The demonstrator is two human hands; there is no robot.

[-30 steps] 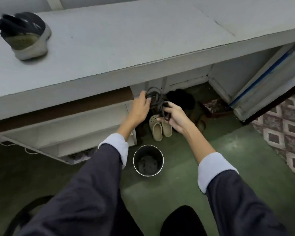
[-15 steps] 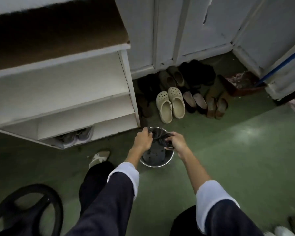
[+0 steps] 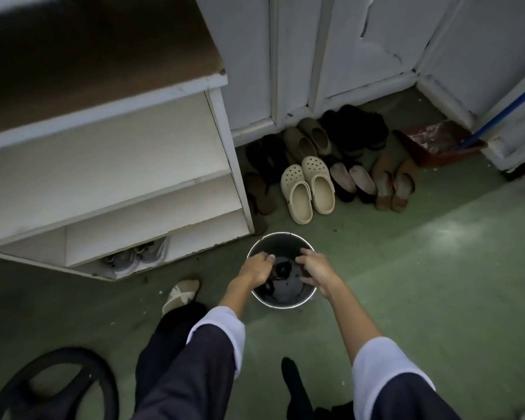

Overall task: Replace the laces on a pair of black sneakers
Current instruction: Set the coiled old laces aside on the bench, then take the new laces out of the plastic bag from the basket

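1. Dark laces: a tangled coil in the mouth of the metal bin, between the two hands. A strand hangs down toward 7 o'clock, under the left hand.
2. Left hand: over the bin's 9 o'clock rim, fingers curled in on the coil's edge and apparently pinching it.
3. Right hand: over the 3 o'clock rim, fingers bent and slightly spread. I cannot tell whether it grips the laces or has let go.
4. Black sneakers: not in view. The only laced pair visible is grey sneakers on the bottom board of the shelf unit, at 10 o'clock from the bin.
5. Cream clogs: on the green floor at 12 o'clock from the bin, in a row of other footwear.
6. Progress, as a judgement: the laces appear to be the removed ones, now being discarded. Threading fresh laces through both sneakers is left.
7. Change: 1.0 s ago the coil is held high before the table edge, with a sneaker on the table at 10 o'clock. By 0.5 s ago it is just above the bin's far rim. Now both hands are lower, the coil sits within the rim, and the table is out of frame.
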